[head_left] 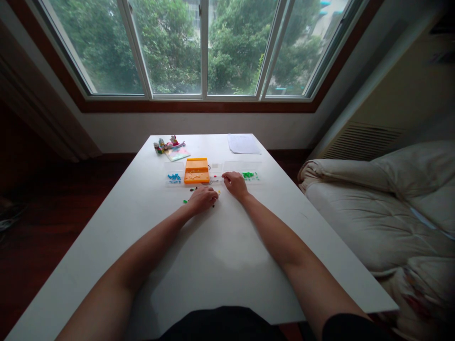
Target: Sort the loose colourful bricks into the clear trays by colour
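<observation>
My left hand [203, 200] rests low over the white table with its fingers bent together at the tips. Around it lie a green piece [185, 201], dark pieces [194, 189] and a yellowish piece [219, 192], all small. My right hand [235, 184] is at the clear plastic tray, its fingers curled into a pinch beside the green pieces [250, 175]. What either hand holds, if anything, is too small to make out. Left of the hands stands an open orange case [196, 176] with small bits inside. Blue pieces [174, 178] fill part of another clear compartment.
Colourful little figures [168, 143] and a pastel sheet [178, 154] lie at the table's far left. White papers [243, 143] are at the far right. A cushioned sofa [355, 218] stands along the right, and a window [204, 47] is ahead.
</observation>
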Demonstrator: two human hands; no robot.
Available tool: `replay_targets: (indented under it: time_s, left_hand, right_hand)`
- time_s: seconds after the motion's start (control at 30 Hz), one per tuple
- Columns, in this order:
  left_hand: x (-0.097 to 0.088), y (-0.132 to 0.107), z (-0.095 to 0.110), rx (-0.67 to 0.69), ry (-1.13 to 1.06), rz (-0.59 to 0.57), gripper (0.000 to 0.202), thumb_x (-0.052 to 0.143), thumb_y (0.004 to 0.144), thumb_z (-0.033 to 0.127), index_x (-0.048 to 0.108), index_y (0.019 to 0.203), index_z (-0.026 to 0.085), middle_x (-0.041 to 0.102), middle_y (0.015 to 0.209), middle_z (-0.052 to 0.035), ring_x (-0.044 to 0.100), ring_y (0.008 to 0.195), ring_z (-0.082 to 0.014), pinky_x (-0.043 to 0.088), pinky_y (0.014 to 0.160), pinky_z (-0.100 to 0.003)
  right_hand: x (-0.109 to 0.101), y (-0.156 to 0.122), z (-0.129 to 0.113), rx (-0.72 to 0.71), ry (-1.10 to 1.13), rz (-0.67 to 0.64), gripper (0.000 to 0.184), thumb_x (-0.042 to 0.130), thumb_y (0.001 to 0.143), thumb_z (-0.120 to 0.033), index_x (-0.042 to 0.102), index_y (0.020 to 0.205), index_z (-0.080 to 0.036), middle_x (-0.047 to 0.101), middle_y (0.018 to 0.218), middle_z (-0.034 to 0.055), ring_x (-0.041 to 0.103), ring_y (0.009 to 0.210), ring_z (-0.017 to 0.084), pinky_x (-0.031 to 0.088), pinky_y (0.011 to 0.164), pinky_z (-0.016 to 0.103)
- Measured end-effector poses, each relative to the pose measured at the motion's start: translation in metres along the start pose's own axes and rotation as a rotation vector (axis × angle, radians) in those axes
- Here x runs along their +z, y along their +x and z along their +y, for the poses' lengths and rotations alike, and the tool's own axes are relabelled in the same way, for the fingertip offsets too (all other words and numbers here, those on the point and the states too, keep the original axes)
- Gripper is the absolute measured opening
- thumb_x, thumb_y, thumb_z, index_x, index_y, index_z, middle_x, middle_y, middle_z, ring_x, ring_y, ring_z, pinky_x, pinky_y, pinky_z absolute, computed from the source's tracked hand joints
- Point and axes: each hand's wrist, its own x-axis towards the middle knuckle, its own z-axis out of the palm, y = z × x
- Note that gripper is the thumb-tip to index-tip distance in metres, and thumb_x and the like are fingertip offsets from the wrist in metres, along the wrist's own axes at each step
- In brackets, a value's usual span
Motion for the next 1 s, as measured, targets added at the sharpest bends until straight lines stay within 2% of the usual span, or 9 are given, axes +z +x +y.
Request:
replay_targets:
  time_s: [0.3,0.7,0.87,1.0]
  left_hand:
    - [-0.0035,0.0008,0.0030,0.026,0.052,-0.004,0.022,0.053,0.094,0.022,0.073,0.085,0.020,0.070,0.087,-0.0072,0.062,0.086,-0.0202,0.043,0.079,-0.032]
    - [0.0010,-0.0001,-0.0025,0.040,0.002,0.036,0.018,0.054,0.094,0.021,0.072,0.089,0.021,0.070,0.091,-0.0058,0.061,0.088,-0.0195,0.042,0.080,-0.031]
    - [-0.0003,-0.0007,-0.0016,0.081,-0.053,-0.018,0.019,0.054,0.093,0.021,0.072,0.085,0.021,0.070,0.088,-0.0043,0.060,0.084,-0.0183,0.041,0.076,-0.029]
    - [-0.0025,-0.0013,-0.0025,0.110,-0.074,-0.037,0.016,0.057,0.091,0.020,0.073,0.093,0.023,0.071,0.092,-0.0040,0.060,0.087,-0.0190,0.041,0.077,-0.029]
  right_hand:
    - [0.0024,0.0001,0.0024,-0.017,0.000,0.006,0.021,0.052,0.089,-0.014,0.070,0.097,-0.020,0.071,0.089,0.0046,0.059,0.085,0.020,0.038,0.085,0.032]
    - [0.0026,0.0000,0.0028,-0.021,0.014,0.012,0.020,0.053,0.089,-0.013,0.070,0.097,-0.019,0.071,0.087,0.0042,0.059,0.084,0.020,0.038,0.085,0.032]
    - [0.0017,0.0001,0.0012,-0.015,0.017,0.009,0.020,0.053,0.089,-0.012,0.070,0.097,-0.019,0.071,0.088,0.0043,0.059,0.084,0.021,0.038,0.086,0.033]
    - [0.0013,0.0002,0.0009,-0.020,0.019,0.007,0.020,0.053,0.089,-0.012,0.070,0.097,-0.019,0.071,0.089,0.0046,0.059,0.084,0.021,0.038,0.086,0.033]
